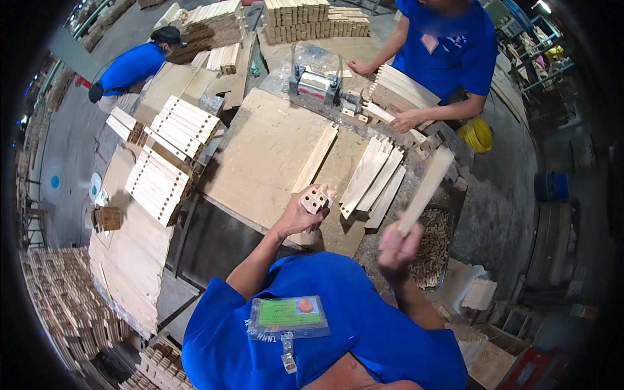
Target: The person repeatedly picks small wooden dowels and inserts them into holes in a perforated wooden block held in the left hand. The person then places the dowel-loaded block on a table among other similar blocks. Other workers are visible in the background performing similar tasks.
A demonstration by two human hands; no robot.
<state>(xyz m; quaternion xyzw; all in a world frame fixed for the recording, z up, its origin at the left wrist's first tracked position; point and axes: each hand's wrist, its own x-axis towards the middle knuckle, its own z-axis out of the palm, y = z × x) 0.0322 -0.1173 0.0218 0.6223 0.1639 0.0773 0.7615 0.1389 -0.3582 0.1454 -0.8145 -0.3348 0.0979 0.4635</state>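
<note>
My left hand (298, 213) is closed round a small bundle of wooden sticks (314, 199), their square ends with dark holes turned up. In my right hand (398, 252), blurred by motion, a pale wooden slat (427, 190) is held at its lower end and points up to the right. Several loose slats (372, 177) lie side by side on the table between my hands. Beyond my left hand, a single slat (316, 156) rests on the cardboard. Short wooden dowels (430, 255) fill a tray (449, 242) beside my right hand.
Stacked drilled slats (159, 185) stand on the left table. A clamp-like machine (316, 86) sits at the table's far side. Across from me a co-worker (448, 58) handles wood; another (133, 68) bends over at far left. A yellow bucket (476, 135) stands at right.
</note>
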